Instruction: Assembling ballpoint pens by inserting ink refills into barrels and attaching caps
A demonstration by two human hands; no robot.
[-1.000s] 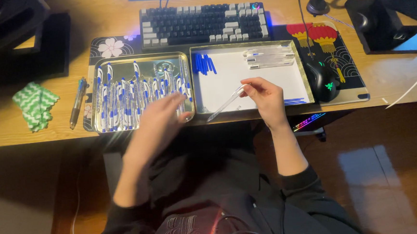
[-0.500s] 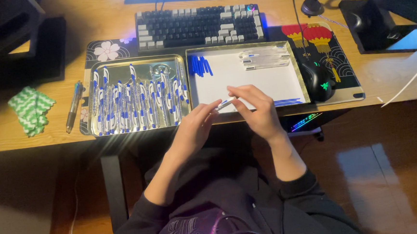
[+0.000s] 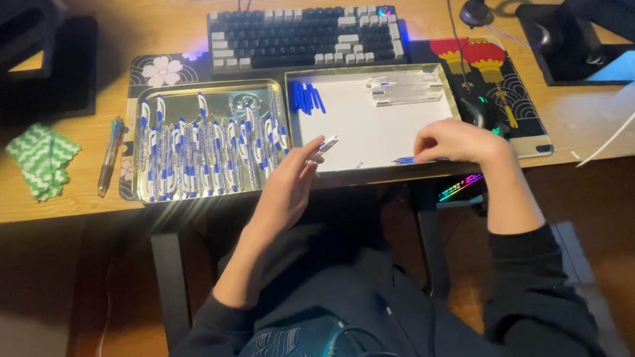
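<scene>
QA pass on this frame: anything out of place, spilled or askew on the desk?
Nothing spilled or damaged. Pens in the left tray lie in rough rows; blue caps and clear barrels sit sorted in the right tray. Left hand holds a pen part; right hand rests at the tray's near edge. One pen lies outside the trays.

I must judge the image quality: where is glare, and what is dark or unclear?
Head view: glare on the left metal tray; floor below the desk dark; left hand holds a slightly blurred pen barrel; right hand clear.
</scene>
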